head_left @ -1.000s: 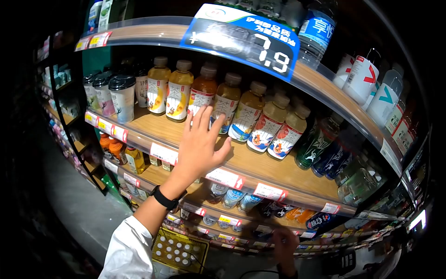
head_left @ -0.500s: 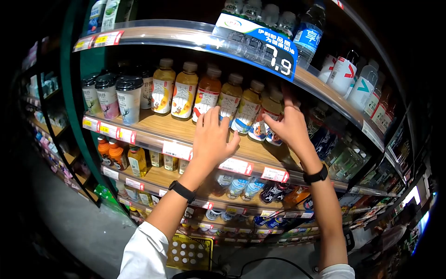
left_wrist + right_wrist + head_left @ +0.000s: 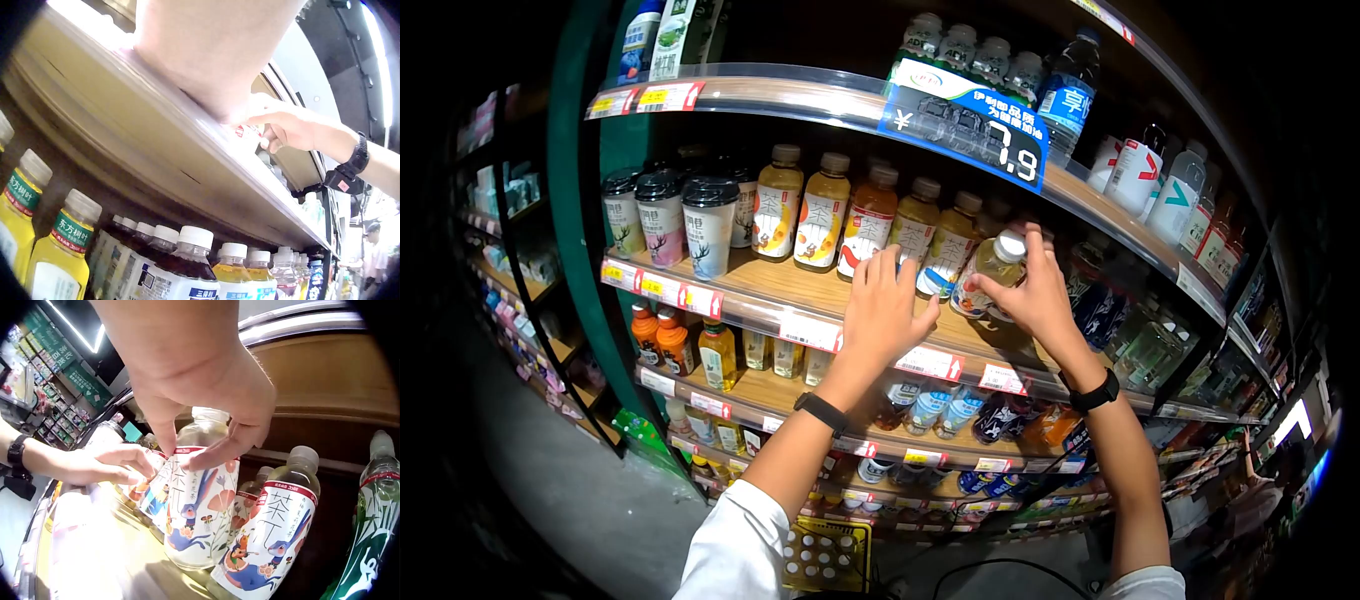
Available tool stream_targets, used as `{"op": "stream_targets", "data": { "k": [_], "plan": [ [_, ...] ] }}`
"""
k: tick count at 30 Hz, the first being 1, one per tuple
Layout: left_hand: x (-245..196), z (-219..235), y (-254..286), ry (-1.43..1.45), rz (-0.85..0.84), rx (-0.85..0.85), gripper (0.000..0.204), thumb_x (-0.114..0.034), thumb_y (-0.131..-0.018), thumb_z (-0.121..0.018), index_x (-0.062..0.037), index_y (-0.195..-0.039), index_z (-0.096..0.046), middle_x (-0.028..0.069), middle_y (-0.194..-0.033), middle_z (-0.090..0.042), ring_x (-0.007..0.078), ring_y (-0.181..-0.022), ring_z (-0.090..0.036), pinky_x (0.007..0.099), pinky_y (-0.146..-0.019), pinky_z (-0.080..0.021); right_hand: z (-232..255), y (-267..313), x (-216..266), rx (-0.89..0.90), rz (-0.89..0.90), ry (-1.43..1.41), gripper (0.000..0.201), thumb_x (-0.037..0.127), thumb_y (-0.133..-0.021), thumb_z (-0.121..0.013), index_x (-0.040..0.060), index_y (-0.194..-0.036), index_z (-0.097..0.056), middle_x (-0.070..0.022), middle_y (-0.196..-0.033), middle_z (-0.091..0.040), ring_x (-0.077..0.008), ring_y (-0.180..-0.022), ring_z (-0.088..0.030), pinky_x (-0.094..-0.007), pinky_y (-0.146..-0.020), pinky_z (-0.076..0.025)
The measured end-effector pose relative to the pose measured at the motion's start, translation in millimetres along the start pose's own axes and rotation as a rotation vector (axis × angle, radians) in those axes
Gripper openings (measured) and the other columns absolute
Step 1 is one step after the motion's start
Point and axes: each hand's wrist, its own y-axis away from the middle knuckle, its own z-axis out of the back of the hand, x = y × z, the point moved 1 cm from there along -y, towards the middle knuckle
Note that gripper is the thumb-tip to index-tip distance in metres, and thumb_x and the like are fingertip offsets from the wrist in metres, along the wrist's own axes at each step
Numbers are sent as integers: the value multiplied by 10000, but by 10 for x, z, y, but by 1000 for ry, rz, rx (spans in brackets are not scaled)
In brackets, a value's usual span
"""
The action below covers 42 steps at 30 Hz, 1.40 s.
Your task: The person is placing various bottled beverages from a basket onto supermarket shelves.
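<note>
My right hand (image 3: 1040, 295) grips a bottled tea (image 3: 200, 512) around its shoulder, thumb and fingers on opposite sides below the white cap. The bottle has pale liquid and a label with a blue rabbit and flowers; in the head view it leans toward me. Beside it stands a matching tea bottle (image 3: 269, 531). My left hand (image 3: 885, 310) has its fingers extended, the tips at the lower labels of the amber tea bottles (image 3: 915, 225) in the same row. In the left wrist view, the shelf edge and forearm hide the left fingers.
Lidded cups (image 3: 708, 225) stand left on this shelf, dark bottles (image 3: 1090, 270) right. The upper shelf's edge carries a blue price sign (image 3: 970, 125) overhanging the row. More drinks (image 3: 187, 256) line the shelf below. A yellow basket (image 3: 865, 560) sits on the floor.
My right hand has risen from the dim lower right to the row's right end, where it now holds a tea bottle, tilted forward. The left hand has stayed by the middle bottles.
</note>
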Motion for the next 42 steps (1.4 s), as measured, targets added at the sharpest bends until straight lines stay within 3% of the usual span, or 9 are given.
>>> {"op": "stream_targets", "data": {
  "k": [3,7,12,15,27,28,35,37,42],
  "plan": [
    [-1,-4,12,13,-23,-22,623,-462,-891,-722,23,-1265,-605,220,-1332,-583,365,-1258,-551,469,-1111,-403,20,68,151,90,34,-203,727,346,-810,-884,58,-1329,-464,-248,-1030,-715,-454,-933,-732,-502,-770,-583],
    [-31,128,-10,100,-70,10,755,-533,-847,-768,20,-1326,-582,226,-1330,-587,366,-1264,-549,465,-1120,-395,72,223,301,20,86,-143,717,337,-825,-889,59,-1330,-464,-195,-963,-746,-421,-852,-757,-455,-725,-597],
    [107,89,15,337,-221,51,841,-501,-785,-827,-53,-1428,-522,124,-1331,-636,378,-1198,-589,463,-1100,-402,225,205,609,-111,221,-313,742,359,-834,-902,53,-1364,-483,-174,-1024,-759,-338,-912,-786,-397,-738,-622],
    [156,110,45,417,-154,163,813,-475,-795,-831,-43,-1413,-526,126,-1246,-675,377,-1175,-595,474,-1038,-448,258,146,692,-143,294,-324,779,341,-830,-905,52,-1425,-494,-165,-1034,-763,-334,-924,-787,-387,-747,-624],
    [169,117,141,468,-36,301,701,-512,-898,-745,-10,-1336,-529,205,-1070,-698,425,-1085,-589,539,-923,-491,392,-200,891,166,257,-318,809,331,-854,-810,169,-1553,-436,-200,-1174,-725,-358,-835,-755,-428,-735,-593],
    [177,103,132,431,-83,303,743,-480,-906,-752,68,-1349,-518,165,-902,-660,379,-1006,-571,480,-898,-464,402,-209,893,215,241,-289,813,336,-855,-807,177,-1557,-429,-199,-1183,-725,-360,-841,-754,-432,-741,-594],
    [153,70,153,344,-129,200,677,-450,-912,-732,46,-1322,-519,191,-967,-695,400,-978,-612,475,-960,-448,360,-172,780,211,346,-168,853,329,-829,-823,206,-1556,-394,-185,-1172,-713,-377,-828,-737,-460,-728,-589],
    [171,32,143,324,-115,284,706,-409,-929,-714,46,-1417,-482,221,-1150,-714,389,-1102,-649,491,-1054,-424,362,-144,756,262,318,-139,853,322,-823,-829,202,-1546,-394,-181,-1202,-701,-378,-838,-737,-464,-728,-588],
    [140,35,136,334,-104,178,701,-438,-919,-739,12,-1394,-486,211,-1090,-712,399,-1035,-645,474,-1032,-429,379,-77,676,243,320,-121,802,273,-805,-859,167,-1474,-431,-136,-1345,-625,-370,-843,-735,-452,-722,-588]
  ]
}}
